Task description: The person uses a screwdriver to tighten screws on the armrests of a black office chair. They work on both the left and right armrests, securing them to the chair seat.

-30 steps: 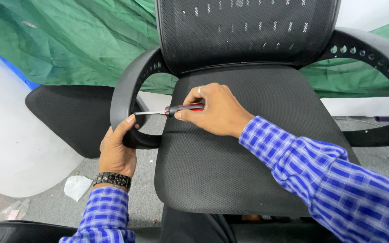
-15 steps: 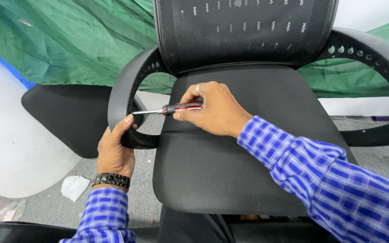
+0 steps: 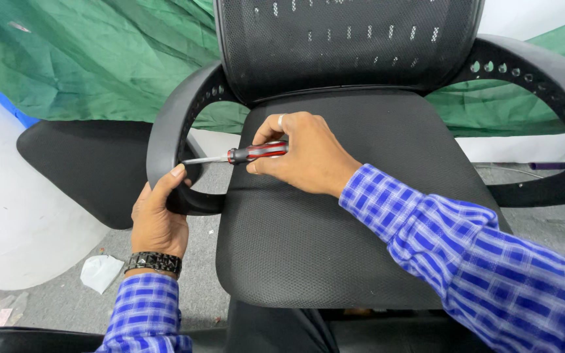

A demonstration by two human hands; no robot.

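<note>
Where the view begins, nearest the camera, two blue-and-white checked sleeves enter from below, the left one ending at a dark metal watch (image 3: 152, 262) on the wrist. Left hand (image 3: 158, 216): closed around the lower front curve of the chair's left armrest (image 3: 165, 131), thumb up along the inner edge of the black plastic loop, fingers (image 3: 144, 196) wrapped behind it and mostly hidden. Seat cushion (image 3: 335, 242), black mesh fabric, fills the middle ground just beside that hand.

Right hand (image 3: 305, 157): resting over the left part of the seat, closed on a screwdriver (image 3: 243, 154). Red-and-black handle lies under the curled fingers (image 3: 276, 127) and against the thumb, which presses from below; only the front part of the handle shows past the knuckles. A ring sits on one finger. Bare metal shaft sticks out leftward, roughly level, across the opening of the armrest loop; its tip sits at the inner face of the armrest, just above the left thumb. Cannot tell if the tip is seated in a screw.

Further off: mesh backrest (image 3: 348, 46) upright, right armrest (image 3: 557, 85) with a row of small holes. Beside the chair, a second black seat pad (image 3: 86, 163) on the grey floor (image 3: 197, 281), a crumpled white scrap (image 3: 99, 271), green tarpaulin (image 3: 86, 59) behind.
</note>
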